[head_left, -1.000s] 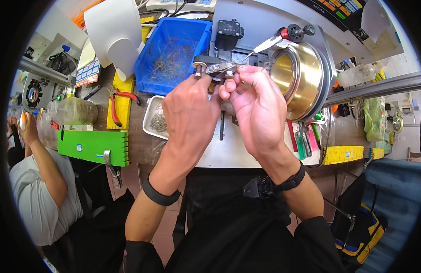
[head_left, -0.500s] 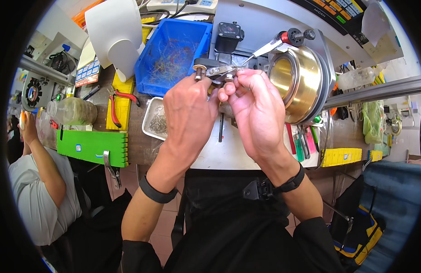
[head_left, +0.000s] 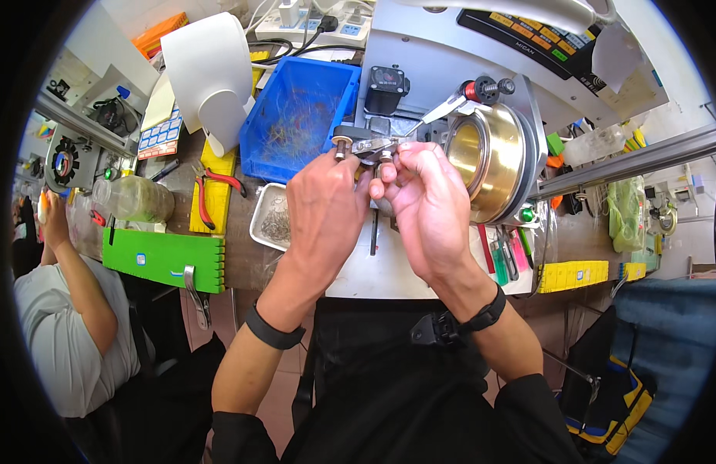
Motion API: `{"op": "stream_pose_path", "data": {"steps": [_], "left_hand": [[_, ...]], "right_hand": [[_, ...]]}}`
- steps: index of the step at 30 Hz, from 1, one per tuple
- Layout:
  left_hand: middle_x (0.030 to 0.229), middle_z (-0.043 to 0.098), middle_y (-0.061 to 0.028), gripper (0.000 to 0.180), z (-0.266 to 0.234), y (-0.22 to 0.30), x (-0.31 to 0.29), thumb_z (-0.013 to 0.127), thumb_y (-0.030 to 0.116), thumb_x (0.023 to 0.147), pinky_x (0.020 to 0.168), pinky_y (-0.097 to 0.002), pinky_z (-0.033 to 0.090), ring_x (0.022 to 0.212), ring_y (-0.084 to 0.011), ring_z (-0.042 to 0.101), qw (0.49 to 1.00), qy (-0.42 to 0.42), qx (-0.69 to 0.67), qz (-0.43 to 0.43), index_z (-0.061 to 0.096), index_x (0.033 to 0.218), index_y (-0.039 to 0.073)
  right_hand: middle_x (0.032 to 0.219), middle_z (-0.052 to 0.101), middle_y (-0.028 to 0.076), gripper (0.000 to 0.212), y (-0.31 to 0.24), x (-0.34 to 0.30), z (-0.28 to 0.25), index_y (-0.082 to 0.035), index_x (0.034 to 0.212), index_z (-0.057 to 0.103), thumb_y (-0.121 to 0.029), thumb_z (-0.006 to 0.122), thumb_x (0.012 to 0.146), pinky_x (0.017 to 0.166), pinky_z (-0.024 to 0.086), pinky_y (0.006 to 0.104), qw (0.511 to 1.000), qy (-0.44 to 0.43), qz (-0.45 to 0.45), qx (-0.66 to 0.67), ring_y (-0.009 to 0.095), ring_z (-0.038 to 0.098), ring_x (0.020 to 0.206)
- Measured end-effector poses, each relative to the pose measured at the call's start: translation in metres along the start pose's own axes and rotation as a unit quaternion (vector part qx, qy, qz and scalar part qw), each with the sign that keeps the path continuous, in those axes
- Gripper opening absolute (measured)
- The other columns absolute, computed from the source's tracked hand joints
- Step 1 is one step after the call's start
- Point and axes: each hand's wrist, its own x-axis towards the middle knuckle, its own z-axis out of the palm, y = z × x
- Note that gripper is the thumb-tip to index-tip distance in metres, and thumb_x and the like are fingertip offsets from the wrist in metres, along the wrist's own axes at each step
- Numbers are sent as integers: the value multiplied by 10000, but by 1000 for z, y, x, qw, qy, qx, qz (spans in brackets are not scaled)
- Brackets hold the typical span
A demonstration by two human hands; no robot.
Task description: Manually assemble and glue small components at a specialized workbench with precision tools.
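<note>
My left hand [head_left: 327,205] is closed at the near side of a small metal clamp-like fixture [head_left: 365,147] with springs on screws. Its fingertips are tucked out of sight, so I cannot make out what they grip. My right hand [head_left: 431,205] faces it with the palm partly up, thumb and fingers pinched together at the fixture's right end. Whatever lies in that pinch is too small to name. Just beyond, a thin pointed wire guide [head_left: 439,110] with a red spool [head_left: 481,89] reaches down toward the fixture. A large brass-coloured drum [head_left: 489,158] stands right of my right hand.
A blue bin [head_left: 257,158] of wire scraps and a white dish [head_left: 257,228] of small metal pieces sit left. Red-handled pliers [head_left: 201,205] lie on a yellow strip. Small hand tools [head_left: 506,255] lie right. Another person [head_left: 71,317] sits at far left.
The whole scene has shifted slightly downward in the picture as my head moved. Both hands keep nearly the same closed pose at the fixture.
</note>
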Motion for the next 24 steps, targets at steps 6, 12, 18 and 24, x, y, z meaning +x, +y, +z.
{"op": "stream_pose_path", "data": {"steps": [6,12,18,24], "left_hand": [[802,668,-144,143,-27,-3,3,728,145,831,652,-430,519,750,-349,669,997,-78,3,-16,732,901,21],[920,725,-47,150,-73,6,38,700,133,925,706,-271,513,818,-125,665,975,55,-162,-140,770,1028,48],[1160,658,-111,203,-39,-39,69,785,231,857,834,-328,530,961,-209,661,927,-136,-325,-130,796,985,74],[1094,659,-130,212,-40,-33,81,861,255,757,873,-355,492,1008,-279,636,942,-191,-264,-83,815,903,109]], "right_hand": [[932,508,86,70,-3,-10,2,-4,1028,497,-48,492,974,711,516,366,999,38,8,-24,176,550,803],[921,515,50,108,-4,-30,-2,-41,1067,507,-83,522,968,710,465,343,992,46,80,-83,151,532,816],[922,522,40,137,-5,-34,0,-50,1101,511,-93,547,975,706,471,329,991,33,94,-91,132,536,801],[910,548,35,164,-7,-33,-11,-42,1118,519,-112,572,979,717,482,312,984,25,139,-108,133,555,794]]}}
